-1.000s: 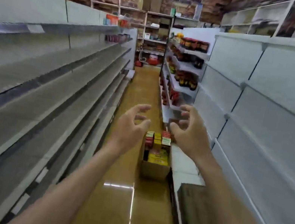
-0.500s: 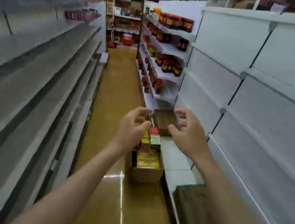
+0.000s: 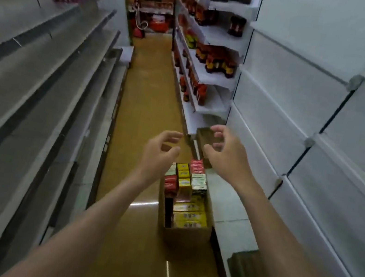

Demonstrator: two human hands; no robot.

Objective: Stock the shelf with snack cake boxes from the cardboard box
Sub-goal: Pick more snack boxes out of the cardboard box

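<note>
Both hands have closed in on the box since the earlier frame, and our view has dropped toward it. Left hand (image 3: 162,152) and right hand (image 3: 227,156) hang over the cardboard box (image 3: 186,236), fingers loosely curled, holding nothing, probably pre-shaped for a grab. Snack cake boxes (image 3: 186,188) sit upright inside, tops exposed. Cardboard box stands on the floor against the low right shelf (image 3: 232,210), so we judge transfers will be short.
</note>
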